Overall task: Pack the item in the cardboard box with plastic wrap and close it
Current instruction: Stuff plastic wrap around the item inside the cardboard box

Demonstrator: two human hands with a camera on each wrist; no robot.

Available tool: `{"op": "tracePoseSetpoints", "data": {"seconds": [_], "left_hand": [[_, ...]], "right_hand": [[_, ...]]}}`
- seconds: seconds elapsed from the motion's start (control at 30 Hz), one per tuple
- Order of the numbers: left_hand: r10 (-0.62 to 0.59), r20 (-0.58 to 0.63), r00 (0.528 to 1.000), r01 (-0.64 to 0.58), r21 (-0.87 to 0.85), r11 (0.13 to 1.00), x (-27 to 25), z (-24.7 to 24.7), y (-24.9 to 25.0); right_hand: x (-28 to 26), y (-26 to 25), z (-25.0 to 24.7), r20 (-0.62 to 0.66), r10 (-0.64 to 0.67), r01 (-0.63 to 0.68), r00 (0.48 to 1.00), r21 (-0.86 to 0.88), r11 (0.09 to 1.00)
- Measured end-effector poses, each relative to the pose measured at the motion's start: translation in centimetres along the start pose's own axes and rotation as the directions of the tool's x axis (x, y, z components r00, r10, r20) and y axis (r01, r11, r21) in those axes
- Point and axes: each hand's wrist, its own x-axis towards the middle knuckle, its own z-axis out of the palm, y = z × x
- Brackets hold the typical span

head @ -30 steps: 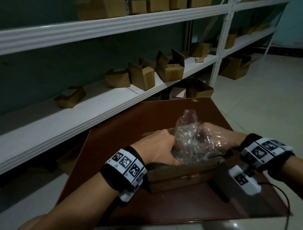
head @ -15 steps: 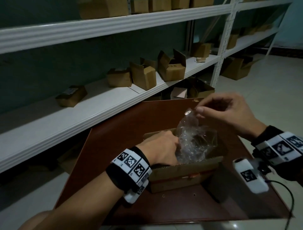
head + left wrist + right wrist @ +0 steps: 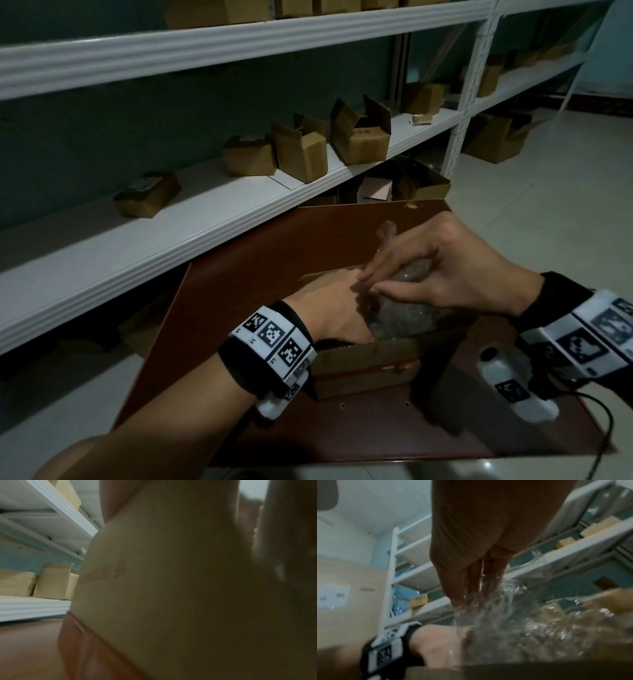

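Pressing wrap (image 3: pixel 400 315) into box (image 3: pixel 363 370): right hand (image 3: pixel 442 274) flat-fingered on top, left hand (image 3: pixel 329 308) inside, grip hidden; flaps not yet closed.

black wristbands (image 3: pixel 239 356) with white marker tags

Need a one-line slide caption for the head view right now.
Both hands, left and right, press plastic wrap down into the open box on the table.

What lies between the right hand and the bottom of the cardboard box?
The crumpled plastic wrap, under the right hand inside the cardboard box; head view shows it.
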Motion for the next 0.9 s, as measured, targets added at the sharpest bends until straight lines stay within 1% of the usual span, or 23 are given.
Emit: {"op": "tracePoseSetpoints", "data": {"seconds": [0.03, 0.07, 0.17, 0.27, 0.33, 0.43, 0.53, 0.67, 0.7, 0.83, 0.9], "left_hand": [[-0.04, -0.01, 0.999, 0.04, -0.013, 0.999, 0.0, -0.2, 0.1], [-0.068, 0.005, 0.998, 0.068, 0.003, 0.998, 0.1, -0.4, 0.2], [-0.047, 0.062, 0.997, 0.043, 0.078, 0.996, 0.1, -0.9, 0.8], [-0.046, 0.063, 0.997, 0.038, 0.128, 0.991, 0.4, -1.0, 1.1], [-0.066, 0.073, 0.995, 0.055, 0.142, 0.988, 0.6, -0.7, 1.0], [-0.087, 0.061, 0.994, 0.077, 0.156, 0.985, 0.6, -0.7, 1.2], [-0.103, 0.062, 0.993, 0.09, 0.182, 0.979, 0.7, -0.8, 1.2], [-0.102, 0.068, 0.993, 0.087, 0.192, 0.978, 0.5, -1.0, 1.4], [-0.099, 0.07, 0.993, 0.084, 0.192, 0.978, 0.4, -1.1, 1.6], [-0.075, 0.055, 0.996, 0.063, 0.188, 0.98, 0.3, -1.0, 1.6], [-0.063, 0.051, 0.997, 0.052, 0.185, 0.981, 0.3, -0.8, 1.5]], "right_hand": [[-0.1, 0.2, -0.1, 0.053, 0.033, -0.029, 0.998, -0.081, 0.996], [-0.3, 0.4, -0.4, 0.094, 0.077, -0.062, 0.993, -0.153, 0.986], [-0.9, 1.0, -1.6, 0.199, 0.226, -0.153, 0.954, -0.324, 0.934], [-1.1, 2.0, -1.7, 0.285, 0.328, -0.161, 0.901, -0.483, 0.861], [-1.4, 2.7, -1.3, 0.313, 0.371, -0.183, 0.874, -0.496, 0.849], [-1.7, 3.5, -0.9, 0.354, 0.435, -0.258, 0.828, -0.449, 0.856], [-1.6, 3.6, -0.7, 0.367, 0.461, -0.287, 0.808, -0.437, 0.852], [-1.3, 3.3, 0.0, 0.363, 0.461, -0.26, 0.81, -0.482, 0.836], [-1.2, 3.3, 0.3, 0.364, 0.472, -0.264, 0.803, -0.493, 0.829], [-0.9, 3.7, 1.7, 0.407, 0.543, -0.299, 0.734, -0.523, 0.798], [-0.8, 3.7, 2.2, 0.413, 0.548, -0.28, 0.728, -0.55, 0.787]]}}
